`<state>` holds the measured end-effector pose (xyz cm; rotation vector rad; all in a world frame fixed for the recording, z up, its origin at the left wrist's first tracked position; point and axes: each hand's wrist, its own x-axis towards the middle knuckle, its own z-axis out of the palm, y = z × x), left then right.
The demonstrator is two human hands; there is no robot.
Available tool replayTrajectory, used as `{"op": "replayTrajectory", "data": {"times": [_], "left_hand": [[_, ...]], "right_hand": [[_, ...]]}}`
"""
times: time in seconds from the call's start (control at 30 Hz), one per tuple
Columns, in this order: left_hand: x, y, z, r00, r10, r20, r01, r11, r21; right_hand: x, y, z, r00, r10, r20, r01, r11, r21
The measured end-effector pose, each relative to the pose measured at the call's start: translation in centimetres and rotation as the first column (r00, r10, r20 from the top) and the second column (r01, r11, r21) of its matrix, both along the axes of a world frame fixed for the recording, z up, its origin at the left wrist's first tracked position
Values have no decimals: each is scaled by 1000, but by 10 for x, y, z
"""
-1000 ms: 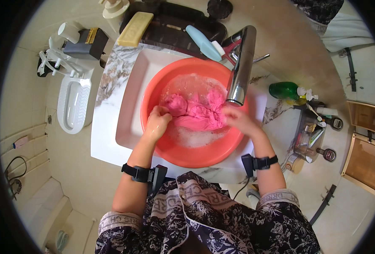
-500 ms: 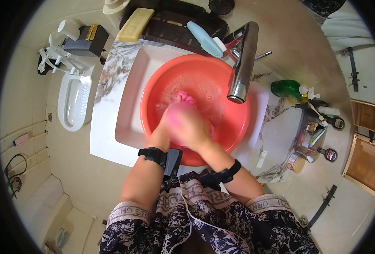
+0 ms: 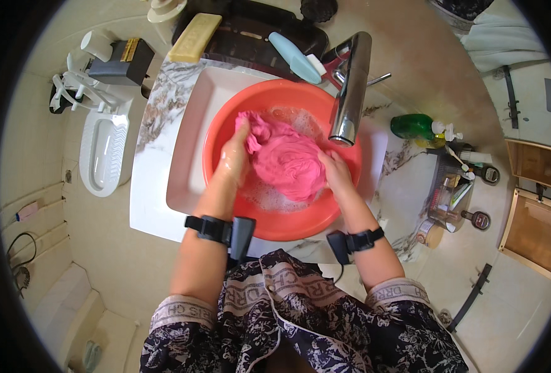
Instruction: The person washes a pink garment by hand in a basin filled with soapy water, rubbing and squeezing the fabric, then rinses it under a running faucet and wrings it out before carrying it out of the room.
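Note:
A wet, bunched pink cloth (image 3: 291,163) spreads across the soapy water in an orange-red basin (image 3: 222,115). My left hand (image 3: 235,154), with suds on its back, grips the cloth's left edge, where a crumpled fold stands up by the fingertips. On the opposite side, my right hand (image 3: 339,173) holds the cloth's right edge, thumb on top and the other fingers partly hidden below. Foam (image 3: 269,198) shows around the cloth. The basin sits in a white rectangular sink (image 3: 185,155) beneath a chrome faucet (image 3: 351,90).
Behind the sink lie a yellow soap bar (image 3: 194,38), a black tray (image 3: 244,37) and a light blue brush (image 3: 295,57). To the right stand a green bottle (image 3: 412,126) and a clear organizer (image 3: 449,198). A squat toilet (image 3: 104,152) is at left.
My hands were pressed together around the balled cloth. They have moved apart, left and right, and the pink cloth is now spread out between them.

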<state>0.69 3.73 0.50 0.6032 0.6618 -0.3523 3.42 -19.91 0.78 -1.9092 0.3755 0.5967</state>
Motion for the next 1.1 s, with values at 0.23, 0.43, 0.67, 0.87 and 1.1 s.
{"op": "replayTrajectory", "data": {"times": [0.23, 0.43, 0.67, 0.87, 1.1], "left_hand": [[-36, 8, -13, 990, -99, -101, 125, 949, 289], [-53, -37, -13, 971, -182, -155, 134, 951, -279], [-49, -34, -27, 940, 236, -246, -306, 903, -302], [-42, -62, -20, 999, 53, 9, -53, 978, 202], [-23, -18, -4, 981, -194, 18, 170, 900, 401]], "right_hand": [[21, -7, 29, 888, 202, -414, -328, 908, -260], [13, 75, -25, 829, 518, 208, -424, 827, -370], [-60, 112, 20, 872, 476, 113, -468, 879, -96], [-40, 102, 30, 687, 597, 415, -247, 729, -639], [47, -28, -24, 946, 219, 241, -124, 927, -355]]}}
